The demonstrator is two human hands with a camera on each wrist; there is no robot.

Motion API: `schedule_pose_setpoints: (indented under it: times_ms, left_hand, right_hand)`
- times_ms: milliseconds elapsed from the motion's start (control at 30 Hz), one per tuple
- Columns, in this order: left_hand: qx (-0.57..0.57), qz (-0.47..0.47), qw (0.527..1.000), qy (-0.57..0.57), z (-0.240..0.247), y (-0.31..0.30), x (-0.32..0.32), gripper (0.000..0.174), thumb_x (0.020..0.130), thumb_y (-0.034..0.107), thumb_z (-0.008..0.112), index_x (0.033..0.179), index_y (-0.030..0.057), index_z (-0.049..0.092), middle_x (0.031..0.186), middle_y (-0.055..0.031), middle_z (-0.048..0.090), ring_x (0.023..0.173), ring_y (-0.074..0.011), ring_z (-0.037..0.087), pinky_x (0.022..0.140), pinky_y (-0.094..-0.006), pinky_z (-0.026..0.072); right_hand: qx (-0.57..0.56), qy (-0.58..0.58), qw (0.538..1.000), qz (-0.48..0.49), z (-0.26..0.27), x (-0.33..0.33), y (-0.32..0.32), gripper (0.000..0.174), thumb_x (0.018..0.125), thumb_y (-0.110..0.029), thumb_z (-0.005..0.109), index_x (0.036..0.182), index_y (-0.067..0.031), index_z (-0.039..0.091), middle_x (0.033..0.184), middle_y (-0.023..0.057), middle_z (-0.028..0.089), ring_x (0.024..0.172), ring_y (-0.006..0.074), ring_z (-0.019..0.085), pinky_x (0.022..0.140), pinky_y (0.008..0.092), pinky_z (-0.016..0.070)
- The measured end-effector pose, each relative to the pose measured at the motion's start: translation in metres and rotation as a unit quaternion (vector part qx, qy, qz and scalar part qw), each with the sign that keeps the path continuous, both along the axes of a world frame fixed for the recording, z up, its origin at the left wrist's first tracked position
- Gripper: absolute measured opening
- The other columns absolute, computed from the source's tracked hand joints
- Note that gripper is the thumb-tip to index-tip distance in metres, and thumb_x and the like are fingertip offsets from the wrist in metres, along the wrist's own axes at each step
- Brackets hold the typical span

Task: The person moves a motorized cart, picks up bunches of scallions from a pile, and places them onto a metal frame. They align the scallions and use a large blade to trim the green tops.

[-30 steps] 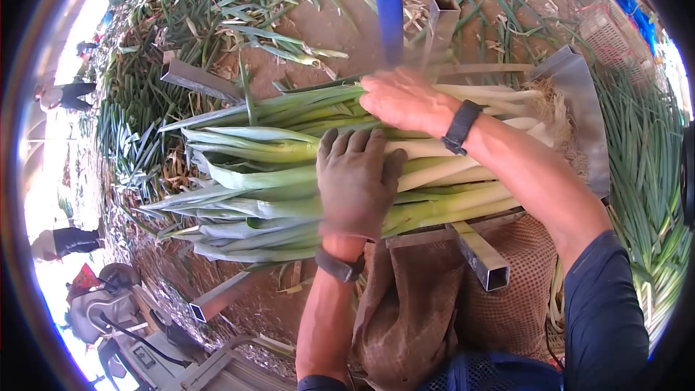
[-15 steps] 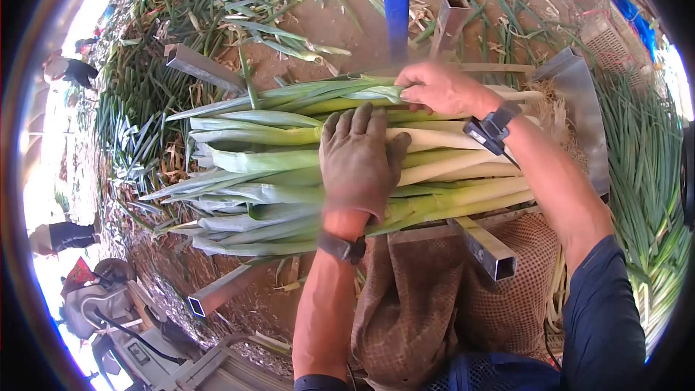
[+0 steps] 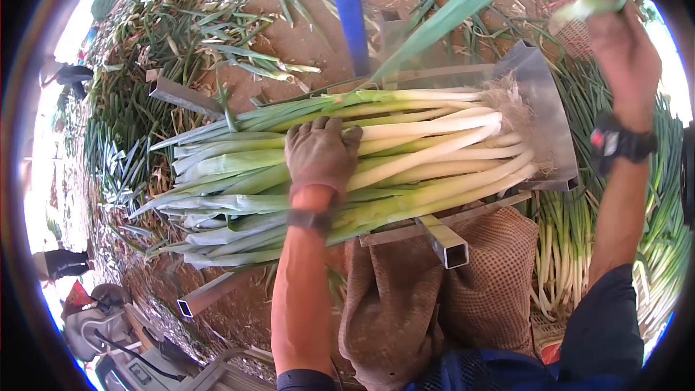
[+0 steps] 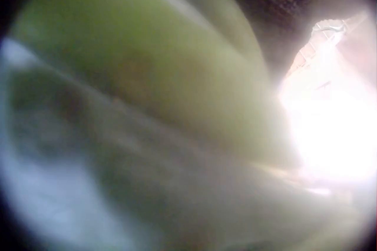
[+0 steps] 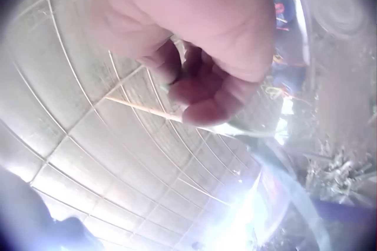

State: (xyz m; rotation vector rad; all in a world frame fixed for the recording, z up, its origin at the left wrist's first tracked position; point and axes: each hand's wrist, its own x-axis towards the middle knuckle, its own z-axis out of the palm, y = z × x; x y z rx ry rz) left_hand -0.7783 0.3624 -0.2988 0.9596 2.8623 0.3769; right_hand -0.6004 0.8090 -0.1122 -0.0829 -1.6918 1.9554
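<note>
A bunch of long green onions [image 3: 434, 130], white stalks to the right and green leaves to the left, lies across a metal rack. My gloved left hand [image 3: 318, 156] rests on top of the bunch, about where white turns green. In the left wrist view, blurred green leaves [image 4: 147, 74] fill most of the picture. Raised at the upper right, my bare right hand [image 3: 626, 51] grips a long green onion leaf [image 3: 463, 14] that trails down toward the bunch. The right wrist view has curled fingers [image 5: 206, 112] with the leaf coming out below them.
A metal end plate [image 3: 546, 116] stands at the root end. Square tubes [image 3: 441, 242] stick out from the rack, and a blue post [image 3: 350, 22] rises behind it. Brown mesh cloth [image 3: 434, 282] hangs in front. More green onions [image 3: 565, 253] lie at right; leaf scraps [image 3: 246, 58] litter the ground.
My right hand has moved from the back of the bunch to the upper right, pulling a leaf away. My left hand stays on the bunch. The head view has shifted somewhat.
</note>
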Motion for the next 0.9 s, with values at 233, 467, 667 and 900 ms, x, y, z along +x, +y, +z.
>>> schedule_pose_setpoints:
  times_ms: [233,467,667,900]
  left_hand:
    - [0.007,-0.024,0.999,0.034,-0.007,0.0,0.002,0.039,0.1,0.043,0.056,0.115,0.011,0.072,0.115,-0.0106,0.072,0.114,-0.0323,0.061,0.107,-0.0467,0.0385]
    - [0.042,-0.045,0.997,0.037,-0.007,-0.003,-0.001,0.035,0.097,0.039,0.063,0.114,0.0093,0.074,0.109,-0.0123,0.073,0.108,-0.0342,0.063,0.102,-0.0469,0.0416]
    - [0.058,-0.08,0.995,0.03,-0.002,0.004,-0.009,0.044,0.094,0.038,0.067,0.127,0.0083,0.069,0.122,-0.0186,0.07,0.117,-0.0373,0.06,0.105,-0.0493,0.0411]
    - [-0.016,-0.097,0.994,0.049,-0.02,0.029,-0.001,0.059,0.094,0.045,0.064,0.14,0.0072,0.06,0.142,-0.0135,0.061,0.136,-0.0338,0.051,0.118,-0.0488,0.0311]
  right_hand:
    - [0.421,-0.104,0.837,-0.334,0.028,-0.074,-0.016,0.024,0.095,-0.021,0.061,0.096,0.0004,0.073,0.086,0.0161,0.073,0.075,0.0228,0.069,0.067,0.0375,0.053]
    - [0.552,-0.264,0.782,0.12,-0.19,-0.043,-0.156,0.032,0.09,-0.028,0.075,0.112,-0.0064,0.069,0.106,0.0161,0.068,0.102,0.0352,0.065,0.086,0.0448,0.0526]
    - [0.576,-0.311,0.752,0.076,-0.203,-0.057,-0.136,0.014,0.09,-0.019,0.07,0.096,-0.0061,0.07,0.095,0.0163,0.069,0.094,0.0398,0.067,0.082,0.0521,0.0526]
    - [0.587,-0.444,0.671,0.09,-0.205,-0.046,-0.095,0.031,0.091,-0.022,0.067,0.119,-0.0077,0.07,0.104,0.0209,0.068,0.101,0.0409,0.066,0.09,0.049,0.0519]
